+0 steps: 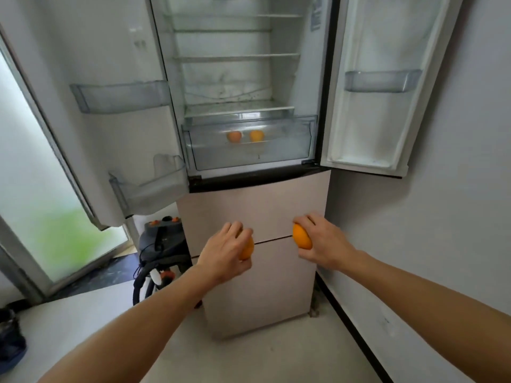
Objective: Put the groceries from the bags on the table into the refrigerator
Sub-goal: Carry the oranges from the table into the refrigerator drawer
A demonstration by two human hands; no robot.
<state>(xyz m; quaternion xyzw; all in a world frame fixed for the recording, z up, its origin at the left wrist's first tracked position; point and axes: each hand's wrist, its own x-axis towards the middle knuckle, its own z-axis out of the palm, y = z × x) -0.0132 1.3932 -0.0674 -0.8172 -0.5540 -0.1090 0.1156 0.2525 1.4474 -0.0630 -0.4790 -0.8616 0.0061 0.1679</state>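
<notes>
Home kitchen (open refrigerator (249,78))

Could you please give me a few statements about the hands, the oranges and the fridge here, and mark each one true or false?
1. Each hand holds an orange. True: the left hand grips one orange and the right hand grips another orange.
2. Both upper fridge doors are shut. False: the left door and the right door both stand open.
3. The clear drawer already holds two round orange fruits. True: they sit side by side.
4. The shelves above the drawer are full of groceries. False: no groceries show on the shelves.
5. The hands are inside the fridge. False: they are in front of the closed lower drawers, below the open compartment.
</notes>
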